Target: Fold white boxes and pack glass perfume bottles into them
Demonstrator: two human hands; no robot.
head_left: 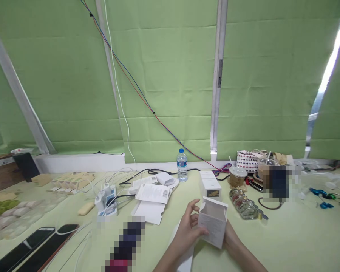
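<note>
Left hand [188, 226] and right hand [230, 237] clasp a white cardboard box [212, 223].

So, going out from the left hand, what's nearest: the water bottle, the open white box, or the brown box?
1. The open white box, touching the left hand.
2. The water bottle, farther back by the blinds.
3. The brown box, far left.
</note>
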